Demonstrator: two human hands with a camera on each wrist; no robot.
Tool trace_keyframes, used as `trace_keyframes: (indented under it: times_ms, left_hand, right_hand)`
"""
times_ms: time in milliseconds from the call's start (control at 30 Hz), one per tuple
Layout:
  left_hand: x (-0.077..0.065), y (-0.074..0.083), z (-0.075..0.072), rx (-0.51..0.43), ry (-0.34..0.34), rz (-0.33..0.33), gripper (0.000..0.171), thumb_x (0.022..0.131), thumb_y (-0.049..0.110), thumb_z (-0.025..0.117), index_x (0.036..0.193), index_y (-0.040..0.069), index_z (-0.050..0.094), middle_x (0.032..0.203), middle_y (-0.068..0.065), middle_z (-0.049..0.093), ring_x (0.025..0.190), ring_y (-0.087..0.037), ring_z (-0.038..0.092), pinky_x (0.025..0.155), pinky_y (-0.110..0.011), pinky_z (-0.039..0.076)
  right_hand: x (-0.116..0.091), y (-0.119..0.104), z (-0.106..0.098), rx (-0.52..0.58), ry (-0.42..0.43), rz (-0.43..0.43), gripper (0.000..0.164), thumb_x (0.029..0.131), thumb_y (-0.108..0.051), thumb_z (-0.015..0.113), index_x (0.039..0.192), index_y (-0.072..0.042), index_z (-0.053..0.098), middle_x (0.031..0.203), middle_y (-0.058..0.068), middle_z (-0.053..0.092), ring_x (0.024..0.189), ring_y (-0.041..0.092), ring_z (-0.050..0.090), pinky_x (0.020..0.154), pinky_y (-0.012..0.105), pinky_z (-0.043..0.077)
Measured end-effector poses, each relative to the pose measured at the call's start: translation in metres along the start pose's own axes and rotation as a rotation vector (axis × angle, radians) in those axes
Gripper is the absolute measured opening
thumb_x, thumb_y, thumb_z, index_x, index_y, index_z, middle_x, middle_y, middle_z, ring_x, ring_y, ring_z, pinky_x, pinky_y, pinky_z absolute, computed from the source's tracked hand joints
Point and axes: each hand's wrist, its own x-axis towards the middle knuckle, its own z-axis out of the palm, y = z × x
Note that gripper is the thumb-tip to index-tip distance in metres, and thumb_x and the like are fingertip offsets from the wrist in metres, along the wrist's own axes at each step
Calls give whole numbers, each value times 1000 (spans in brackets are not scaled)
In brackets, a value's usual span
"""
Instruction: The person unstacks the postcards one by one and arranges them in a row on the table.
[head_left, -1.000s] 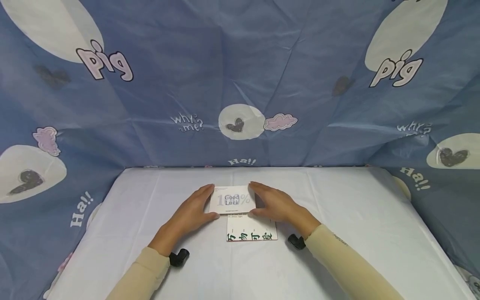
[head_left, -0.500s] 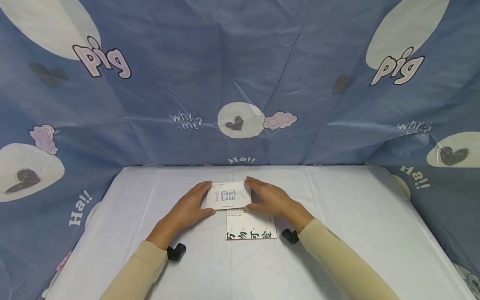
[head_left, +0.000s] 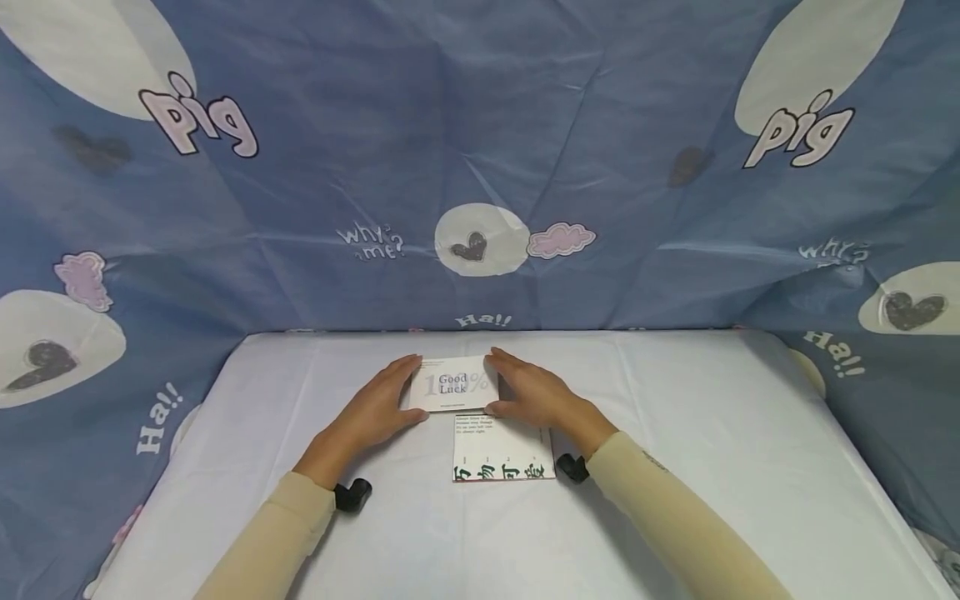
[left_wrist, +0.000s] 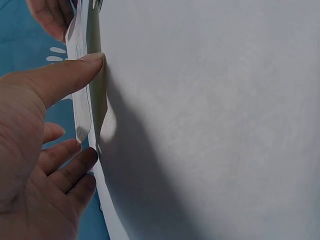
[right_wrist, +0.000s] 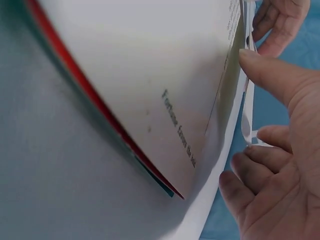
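A white card [head_left: 454, 398] printed "Good Luck" over a pale "100%" is held between both hands in the head view. My left hand [head_left: 375, 414] grips its left end, thumb on the near edge and fingers at the far corner. At the other end my right hand [head_left: 538, 402] grips it the same way. In the left wrist view the left thumb [left_wrist: 80, 70] presses the near edge. Just nearer than this card lies a white booklet [head_left: 504, 450] with green characters along its near edge; red and green edges show in the right wrist view.
A white cloth [head_left: 675, 483] covers the table. Behind it and at both sides hangs a blue printed curtain [head_left: 360, 183]. Black wrist cameras sit on both wrists, the right one [head_left: 572, 467] close beside the booklet.
Both hands have moved the "Good Luck" card away from me and slightly left. More of the booklet's upper part now shows. The booklet has stayed about where it was.
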Motion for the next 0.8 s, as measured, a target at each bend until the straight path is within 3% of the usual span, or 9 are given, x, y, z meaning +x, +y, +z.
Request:
trace_keyframes:
  times_ms: [800]
  left_hand:
    - [17,-18,-14,-91,-58,-62,98,89,19,86,164,1,26,167,-23,28,154,-43,25,124,-58,24]
  right_hand:
    - [28,1,1,15,-8,9,82,96,-40,78,161,-8,39,170,10,29,153,27,34,122,42,33]
